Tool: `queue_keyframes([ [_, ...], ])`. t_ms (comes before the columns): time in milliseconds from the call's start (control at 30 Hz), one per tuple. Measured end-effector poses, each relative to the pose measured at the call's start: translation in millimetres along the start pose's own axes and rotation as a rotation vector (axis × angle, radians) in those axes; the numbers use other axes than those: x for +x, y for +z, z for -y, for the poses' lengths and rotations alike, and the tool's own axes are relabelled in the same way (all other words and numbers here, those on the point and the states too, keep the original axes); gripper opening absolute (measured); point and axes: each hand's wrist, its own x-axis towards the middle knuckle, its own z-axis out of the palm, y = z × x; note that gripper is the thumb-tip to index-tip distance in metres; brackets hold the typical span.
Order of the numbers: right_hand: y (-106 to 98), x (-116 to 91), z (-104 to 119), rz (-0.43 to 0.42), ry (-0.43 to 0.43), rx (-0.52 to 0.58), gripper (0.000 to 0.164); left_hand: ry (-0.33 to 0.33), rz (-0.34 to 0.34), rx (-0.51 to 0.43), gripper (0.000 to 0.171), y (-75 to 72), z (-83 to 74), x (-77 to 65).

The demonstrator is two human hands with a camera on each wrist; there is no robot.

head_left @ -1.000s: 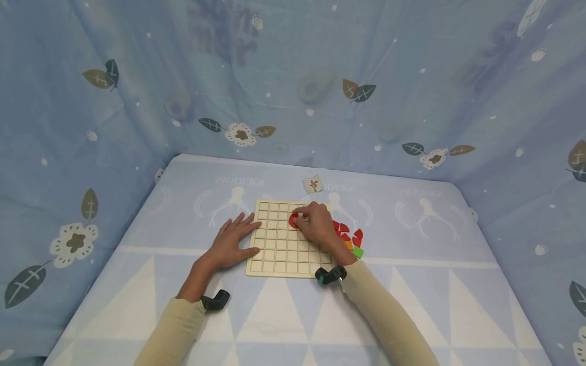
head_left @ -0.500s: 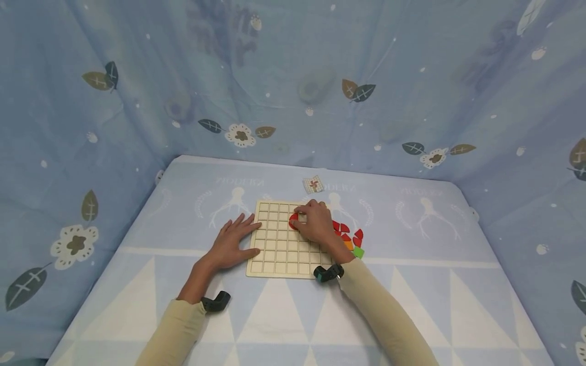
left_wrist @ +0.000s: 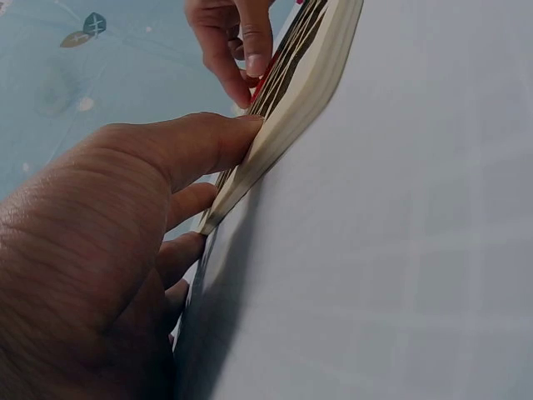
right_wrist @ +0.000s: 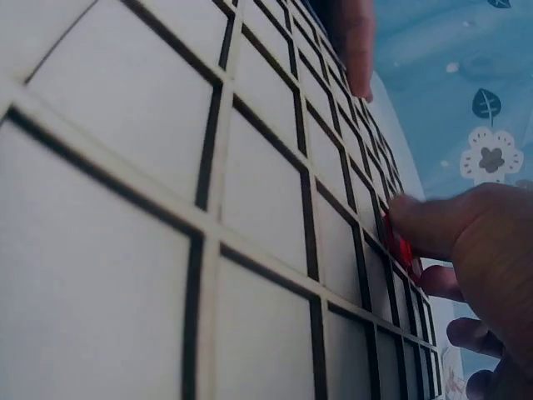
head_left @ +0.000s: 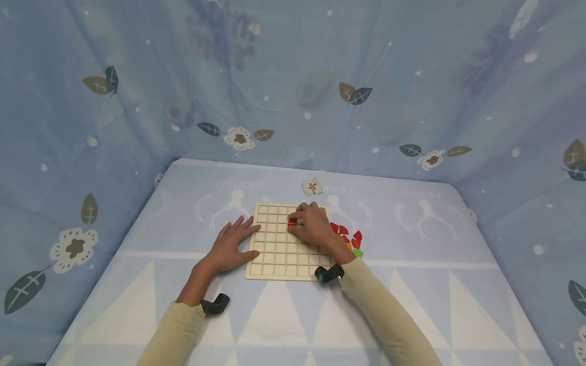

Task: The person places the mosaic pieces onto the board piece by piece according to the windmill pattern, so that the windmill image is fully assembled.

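Note:
A pale wooden grid board [head_left: 274,246] lies flat on the table. My left hand [head_left: 230,246] rests at its left edge with fingers spread, thumb and fingertips touching the rim; the left wrist view shows this left hand [left_wrist: 125,200] close up. Over the upper middle of the grid, my right hand [head_left: 315,223] pinches small red pieces [head_left: 292,222] between thumb and fingers, down in the cells. In the right wrist view the right thumb [right_wrist: 429,223] touches a red piece [right_wrist: 402,248]. The fingers partly hide the red pieces, so their full outline cannot be made out.
Just right of the board lie several loose red pieces [head_left: 357,236], some quarter-round, with an orange piece [head_left: 349,246] and a green square [head_left: 358,252]. Behind the board is a small pattern card [head_left: 312,186] showing a grid and a red figure. Patterned curtains [head_left: 293,91] surround the table.
My right hand has shifted slightly left, its fingers working over the red pieces. The visible red looked rounded before and now looks squarer. My left hand keeps its place on the board.

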Motion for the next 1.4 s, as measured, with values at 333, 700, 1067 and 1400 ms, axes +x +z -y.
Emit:
queue_keyframes([
  [333, 4.4, 1.6, 4.1, -0.061, -0.02, 0.023, 0.018, 0.004, 0.01, -0.007, 0.072, 0.4, -1.9, 0.2],
  [700, 4.3, -17.1, -9.3, -0.132, 0.02, 0.197, 0.012, -0.004, 0.006, -0.002, 0.073, 2.6, -0.4, 1.7],
  [1067, -12.6, -53.7, -46.7, -0.212, 0.066, 0.092, 0.016, -0.017, 0.004, -0.004, 0.073, 2.2, -0.6, 2.2],
  [1400, -25.9, -71.9, -64.0, -0.242, 0.191, -0.062, 0.025, -0.016, 0.001, -0.013, 0.073, 0.5, 0.7, 0.8],
])
